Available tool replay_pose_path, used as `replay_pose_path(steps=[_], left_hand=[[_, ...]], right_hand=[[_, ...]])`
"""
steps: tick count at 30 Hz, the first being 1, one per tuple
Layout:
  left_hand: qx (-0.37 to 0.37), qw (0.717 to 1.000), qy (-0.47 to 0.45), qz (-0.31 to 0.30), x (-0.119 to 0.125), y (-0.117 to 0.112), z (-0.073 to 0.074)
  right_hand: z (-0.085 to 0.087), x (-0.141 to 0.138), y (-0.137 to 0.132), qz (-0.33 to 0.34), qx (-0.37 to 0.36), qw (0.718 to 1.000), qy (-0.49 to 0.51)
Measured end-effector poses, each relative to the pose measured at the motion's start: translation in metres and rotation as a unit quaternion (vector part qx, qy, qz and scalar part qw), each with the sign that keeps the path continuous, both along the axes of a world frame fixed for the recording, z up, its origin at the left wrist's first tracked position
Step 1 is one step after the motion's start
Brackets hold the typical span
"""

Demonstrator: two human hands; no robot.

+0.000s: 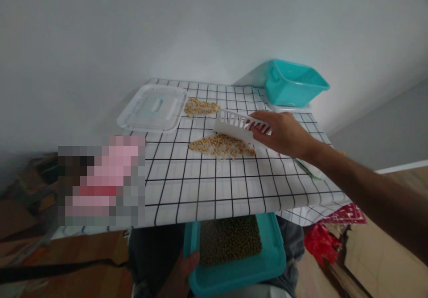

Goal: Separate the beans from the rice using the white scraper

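My right hand (279, 130) grips a white slotted plastic piece (234, 127), its long edge close to the table surface. Just in front of that piece lies a pile of yellow kernels mixed with small white grains (222, 146). A second, smaller kernel pile (200, 107) sits behind it. Below the table's front edge, my left hand (185, 269) holds the left rim of a teal plastic bin (272, 262), thumb over the edge. Small greenish-brown round beans (230, 240) fill much of the bin; the table edge hides its far side.
A checkered cloth (200, 191) covers the table. A clear lid (154, 108) lies at the back left, and a teal tub (290, 88) stands at the back right. The pinkish object (107, 173) at left is pixelated. A red bag (323, 244) lies lower right.
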State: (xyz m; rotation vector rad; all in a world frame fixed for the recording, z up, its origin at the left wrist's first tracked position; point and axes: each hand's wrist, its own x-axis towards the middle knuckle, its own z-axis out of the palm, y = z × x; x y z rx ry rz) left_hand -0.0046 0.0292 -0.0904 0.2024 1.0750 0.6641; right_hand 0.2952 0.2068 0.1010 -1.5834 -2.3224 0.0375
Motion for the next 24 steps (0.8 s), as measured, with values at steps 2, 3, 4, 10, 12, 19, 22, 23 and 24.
replay_pose_path(steps=[2, 3, 4, 10, 12, 19, 22, 23, 24], left_hand=[[-0.005, 1.000, 0.007, -0.020, 0.001, 0.000, 0.001], [-0.004, 1.000, 0.006, -0.019, 0.002, 0.000, 0.002], [-0.001, 1.000, 0.002, -0.016, 0.003, 0.000, 0.004], [0.003, 1.000, -0.003, 0.011, 0.007, -0.005, 0.006], [0.009, 1.000, -0.010, 0.014, 0.007, -0.006, 0.006], [0.001, 1.000, -0.003, 0.013, 0.007, -0.003, 0.012], [0.013, 0.999, 0.018, 0.027, 0.010, -0.004, 0.012], [0.013, 0.999, 0.018, 0.027, 0.010, -0.005, 0.011], [0.011, 0.999, 0.017, 0.026, 0.011, -0.006, 0.010]], right_hand=[[-0.002, -0.003, 0.004, 0.009, 0.003, 1.000, 0.004], [-0.003, -0.004, 0.006, 0.014, 0.003, 1.000, 0.004], [-0.004, -0.004, 0.007, 0.019, 0.000, 1.000, 0.002], [-0.005, -0.003, -0.001, 0.024, -0.003, 1.000, -0.008], [-0.005, -0.004, -0.005, 0.022, 0.002, 1.000, -0.012], [0.000, -0.007, -0.019, 0.031, 0.006, 0.999, 0.004], [0.002, -0.007, -0.026, 0.039, 0.006, 0.999, 0.012], [0.003, -0.007, -0.028, 0.040, 0.008, 0.999, 0.014], [0.003, -0.007, -0.031, 0.041, 0.008, 0.999, 0.015]])
